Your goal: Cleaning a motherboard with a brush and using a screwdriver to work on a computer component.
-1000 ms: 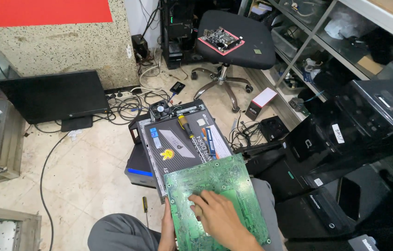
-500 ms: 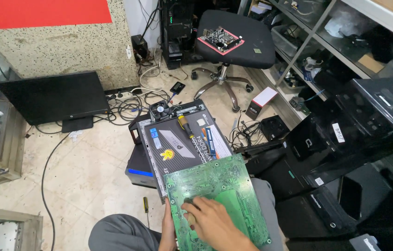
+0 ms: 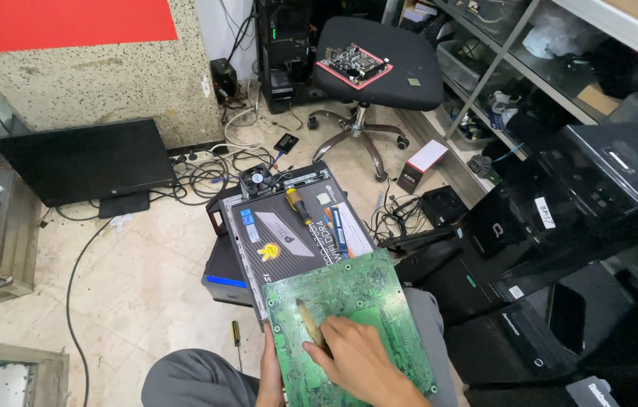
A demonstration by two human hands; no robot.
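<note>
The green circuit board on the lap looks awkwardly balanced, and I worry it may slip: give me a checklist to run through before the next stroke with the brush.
1. Left hand grips the edge of the green circuit board: ok.
2. Right hand holds the brush, tip on the board: ok.
3. Board rests on the lap and against the motherboard box: ok.
4. Yellow-handled screwdriver lies on the box, apart from the board: ok.
5. Board's surface clean: cannot tell.
</note>
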